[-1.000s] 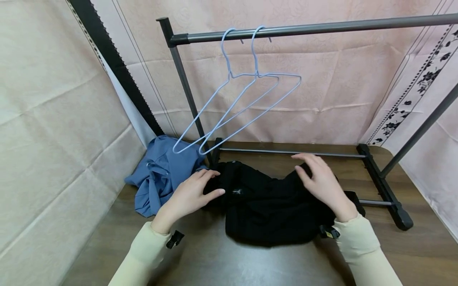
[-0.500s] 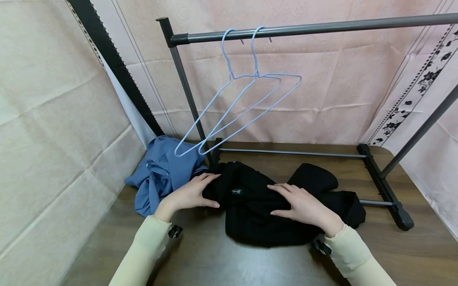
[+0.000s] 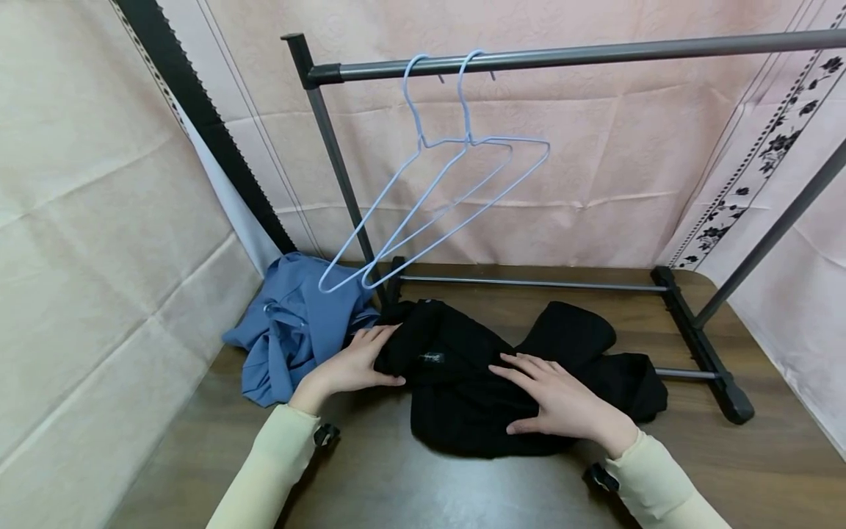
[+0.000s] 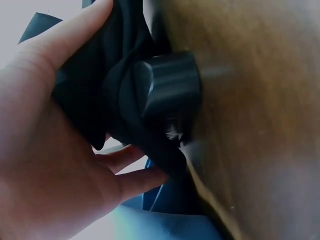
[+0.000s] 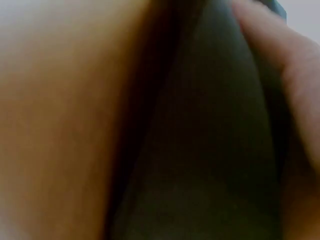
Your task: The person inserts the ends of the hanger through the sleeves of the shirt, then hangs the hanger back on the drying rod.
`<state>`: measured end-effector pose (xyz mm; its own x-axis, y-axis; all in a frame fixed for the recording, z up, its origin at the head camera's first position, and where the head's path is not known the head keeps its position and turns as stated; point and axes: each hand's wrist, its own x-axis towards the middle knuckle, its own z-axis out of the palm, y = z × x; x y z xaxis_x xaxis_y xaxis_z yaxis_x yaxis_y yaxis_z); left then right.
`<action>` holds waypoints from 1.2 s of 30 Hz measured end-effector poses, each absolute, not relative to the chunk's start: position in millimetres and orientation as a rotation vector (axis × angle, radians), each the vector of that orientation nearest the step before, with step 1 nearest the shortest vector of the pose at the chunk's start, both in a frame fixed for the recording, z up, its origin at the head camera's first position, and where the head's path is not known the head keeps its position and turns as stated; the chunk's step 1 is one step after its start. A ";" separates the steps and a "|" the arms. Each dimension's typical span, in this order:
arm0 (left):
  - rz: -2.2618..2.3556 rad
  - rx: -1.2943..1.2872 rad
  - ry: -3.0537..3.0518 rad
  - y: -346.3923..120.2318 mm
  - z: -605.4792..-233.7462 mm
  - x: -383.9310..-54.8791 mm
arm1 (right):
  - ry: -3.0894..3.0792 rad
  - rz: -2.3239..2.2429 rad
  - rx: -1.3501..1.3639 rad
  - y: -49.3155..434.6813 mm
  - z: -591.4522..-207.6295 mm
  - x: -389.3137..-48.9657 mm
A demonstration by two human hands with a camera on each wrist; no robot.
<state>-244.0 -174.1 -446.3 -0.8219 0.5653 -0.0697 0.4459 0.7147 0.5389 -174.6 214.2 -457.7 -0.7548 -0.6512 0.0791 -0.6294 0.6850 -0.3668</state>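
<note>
A bunched black garment [image 3: 463,411] with a small light print lies on the table in the head view. At its left end is my left hand [image 3: 350,371], thumb on the near side and fingers on the far side, all spread wide. The left wrist view has the left hand's fingers [image 4: 142,182] fairly straight against a fold of the black cloth [image 4: 127,95]. My right hand [image 3: 562,400] rests over the middle of the garment with its fingers spread. Blurred in the right wrist view are dark cloth [image 5: 210,125] and part of the right hand [image 5: 295,75].
Two light blue hangers [image 3: 439,184] hang from the bar [image 3: 595,55] of a dark metal rack, behind the garment. A crumpled blue garment [image 3: 297,323] lies left of my left hand. The rack's right foot [image 3: 710,360] stands on the wooden table [image 3: 410,485].
My right hand has come from the garment's far right part toward its middle and nearer to me, uncovering the right end. My left hand has shifted slightly. The view has turned a little.
</note>
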 end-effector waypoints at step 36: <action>0.763 1.009 2.810 -176.7 -432.4 -237.9 | 3.017 -0.646 -1.197 201.3 -457.2 -174.3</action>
<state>-237.9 -176.7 -432.4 -0.7840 0.6114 0.1070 0.5816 0.6635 0.4706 -174.3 201.3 -457.2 -0.7261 -0.6222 0.2927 -0.6875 0.6645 -0.2929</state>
